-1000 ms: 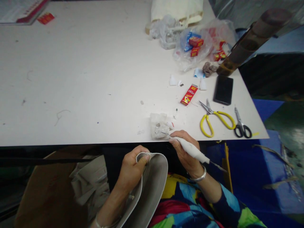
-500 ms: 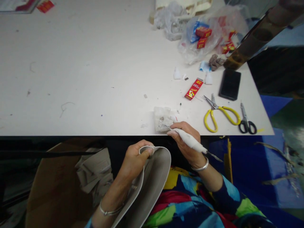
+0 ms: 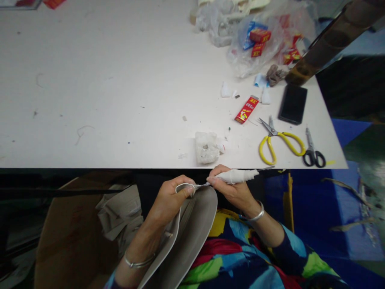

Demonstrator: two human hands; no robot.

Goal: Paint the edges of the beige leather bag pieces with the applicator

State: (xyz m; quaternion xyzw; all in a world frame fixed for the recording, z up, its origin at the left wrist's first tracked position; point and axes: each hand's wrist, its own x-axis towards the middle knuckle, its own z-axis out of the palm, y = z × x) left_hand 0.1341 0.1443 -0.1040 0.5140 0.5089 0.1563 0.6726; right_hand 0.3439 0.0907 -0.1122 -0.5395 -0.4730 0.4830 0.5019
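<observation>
My left hand (image 3: 170, 200) is closed on the upper edge of a grey curved piece of material (image 3: 192, 228), pinching it below the table's front edge. My right hand (image 3: 233, 190) grips a white-handled pointed tool (image 3: 236, 176), held nearly level. Its thin metal tip touches the grey piece's edge right by my left thumb. A small clear plastic bag (image 3: 206, 147) with bits inside lies on the white table (image 3: 105, 80) just above my hands.
On the table's right side lie yellow-handled scissors (image 3: 278, 142), small black scissors (image 3: 313, 150), a black phone (image 3: 293, 103), a red box (image 3: 246, 109) and plastic bags with red boxes (image 3: 261, 40). A cardboard box with grey pieces (image 3: 117, 212) stands lower left.
My right hand drew the tool back from the small plastic bag on the table and swung its tip left onto the grey piece's edge. My left hand stayed holding the piece.
</observation>
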